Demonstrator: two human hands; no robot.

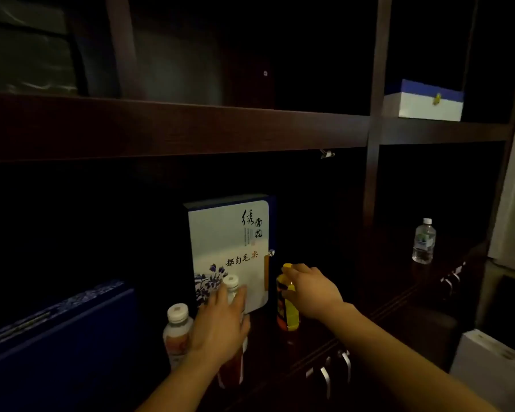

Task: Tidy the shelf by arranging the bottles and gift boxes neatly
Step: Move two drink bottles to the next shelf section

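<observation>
A white and blue gift box (229, 233) with Chinese writing stands upright at the back of the dark shelf. In front of it my left hand (220, 325) grips a white-capped bottle with red contents (231, 285). To its left stands a second white-capped bottle (176, 328), untouched. My right hand (309, 289) holds the upper part of an orange bottle with a yellow cap and label (286, 310), which stands on the shelf to the right of the box.
A dark blue flat gift box (57, 331) leans at the lower left. A clear water bottle (424, 242) stands in the right compartment. A white box with a blue lid (425, 102) sits on the upper right shelf. Metal drawer handles (327, 373) lie below.
</observation>
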